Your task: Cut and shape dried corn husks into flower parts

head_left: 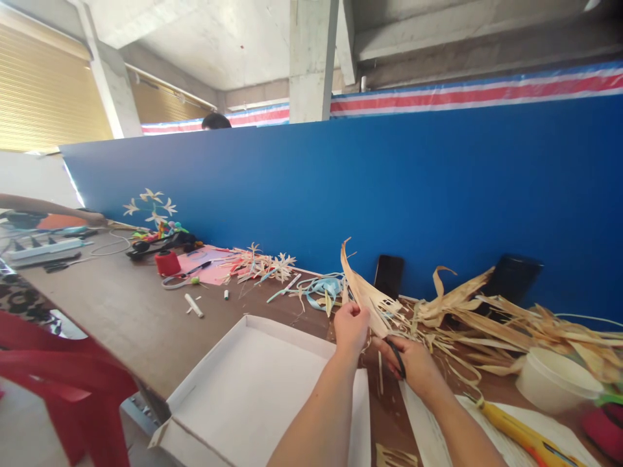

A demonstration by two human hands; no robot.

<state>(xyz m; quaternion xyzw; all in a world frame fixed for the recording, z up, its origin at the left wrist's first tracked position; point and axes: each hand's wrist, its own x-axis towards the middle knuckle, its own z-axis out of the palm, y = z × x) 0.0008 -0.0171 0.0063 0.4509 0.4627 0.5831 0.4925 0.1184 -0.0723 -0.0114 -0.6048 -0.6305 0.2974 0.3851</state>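
Observation:
My left hand (pixel 351 327) is closed, pinching a dried corn husk (pixel 366 292) that stands up from the fingers and curls at its tip. The husk's right side is cut into narrow strips. My right hand (pixel 411 363) is wrapped round the black handles of a pair of scissors (pixel 396 358), just below and right of the husk. The husk and fingers hide most of the blades. Thin husk scraps lie on the brown table under both hands. A heap of dried husks (pixel 467 305) spreads to the right.
A white box lid (pixel 257 383) lies left of my forearms. Two phones (pixel 389 275) lean on the blue partition (pixel 413 188). At right are a white tub (pixel 559 379) and a yellow glue gun (pixel 518 428). Husk flowers (pixel 263 263) and red thread (pixel 168 263) lie leftward. Another person's arm (pixel 53 206) reaches in.

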